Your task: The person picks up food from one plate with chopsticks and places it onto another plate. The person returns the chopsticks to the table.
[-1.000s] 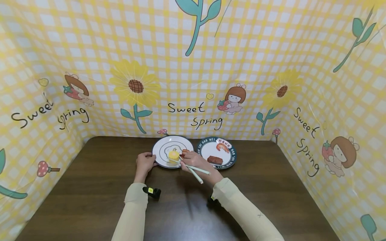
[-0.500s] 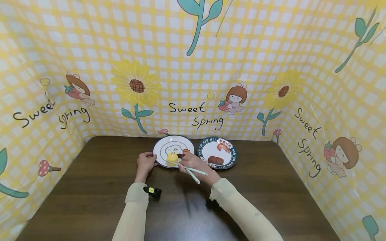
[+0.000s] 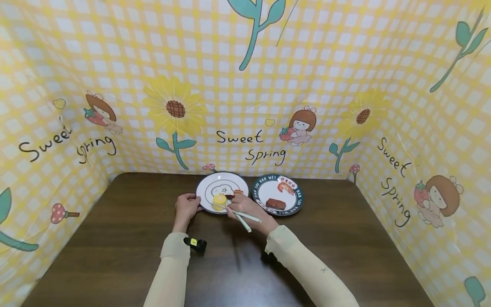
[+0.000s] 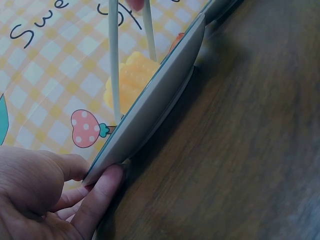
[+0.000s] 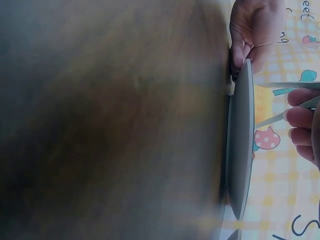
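The left hand (image 3: 186,209) pinches the near-left rim of a white plate (image 3: 205,189), thumb on top and fingers underneath in the left wrist view. A pair of pale green chopsticks (image 3: 245,216) is held in the right hand (image 3: 249,209), above the plate's near-right part. Their tips are at a yellow piece of corn (image 3: 220,200), one stick on each side of it in the left wrist view (image 4: 132,77). Beside the corn, a dark red bit (image 3: 229,196) and a reddish-brown piece (image 3: 238,192) are partly hidden by the right hand.
Close on the right stands a green-rimmed plate (image 3: 297,187) bearing a shrimp (image 3: 285,188) and a brown piece of meat (image 3: 276,204). Both plates are near the far edge of the dark wooden table (image 3: 130,238). A checked cloth (image 3: 245,106) hangs behind and along both sides.
The corn has shifted slightly toward the near side of the plate, with the chopsticks and right hand moving a little left. The left hand keeps its hold on the rim.
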`<state>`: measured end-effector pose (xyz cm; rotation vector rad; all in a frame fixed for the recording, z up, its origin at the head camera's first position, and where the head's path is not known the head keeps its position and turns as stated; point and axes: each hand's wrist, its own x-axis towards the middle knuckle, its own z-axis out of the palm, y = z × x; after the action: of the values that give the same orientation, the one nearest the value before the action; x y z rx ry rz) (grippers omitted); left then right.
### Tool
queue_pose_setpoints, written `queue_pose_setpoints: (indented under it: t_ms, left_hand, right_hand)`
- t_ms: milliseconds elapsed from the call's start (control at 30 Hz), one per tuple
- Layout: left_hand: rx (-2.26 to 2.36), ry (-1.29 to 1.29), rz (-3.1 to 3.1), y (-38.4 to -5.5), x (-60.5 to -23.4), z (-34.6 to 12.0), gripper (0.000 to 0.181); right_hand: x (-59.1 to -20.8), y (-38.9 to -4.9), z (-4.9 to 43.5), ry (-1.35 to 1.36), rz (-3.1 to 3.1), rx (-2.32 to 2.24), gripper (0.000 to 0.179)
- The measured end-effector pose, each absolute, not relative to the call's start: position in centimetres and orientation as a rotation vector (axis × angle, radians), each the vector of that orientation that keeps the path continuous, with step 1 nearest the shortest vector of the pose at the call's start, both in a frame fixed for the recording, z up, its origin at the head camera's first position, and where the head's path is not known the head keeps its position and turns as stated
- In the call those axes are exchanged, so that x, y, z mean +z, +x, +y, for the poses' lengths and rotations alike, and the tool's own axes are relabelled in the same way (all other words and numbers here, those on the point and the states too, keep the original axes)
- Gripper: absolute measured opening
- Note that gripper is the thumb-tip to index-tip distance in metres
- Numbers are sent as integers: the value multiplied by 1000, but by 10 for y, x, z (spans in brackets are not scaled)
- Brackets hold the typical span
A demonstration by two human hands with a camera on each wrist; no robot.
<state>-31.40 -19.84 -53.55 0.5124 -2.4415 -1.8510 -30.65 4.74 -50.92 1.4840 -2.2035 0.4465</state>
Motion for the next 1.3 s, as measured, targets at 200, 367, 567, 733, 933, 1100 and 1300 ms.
queue_pose_setpoints:
  t_ms: [200,367,567,733,933,1100,1300]
  left_hand:
    - [-1831,513,-2443,-314,-536,-198,45]
    - [-1824,520,-2443,-313,-537,-198,45]
    - [-1832,503,-2444,-313,-537,-198,45]
    - [-1842,496,-2434,-312,-536,-198,45]
    - [-1842,504,-2435,-312,-539,-198,45]
    - [-1842,496,-2433,-312,-539,-197,45]
    - [-1818,506,-2428,-314,-539,-197,44]
  right_hand:
    - [-512,-309,45,1455,-2167,418,16]
    - [-512,-309,43,1422,-2182,424,12]
    - [-514,-312,43,1380,-2197,442,15]
    - [-511,-311,41,1370,-2226,502,15]
    - [-508,-308,42,1377,-2255,510,14]
    - [-502,-304,44,1397,-2273,526,14]
    - [-498,-300,47,1449,-2215,576,16]
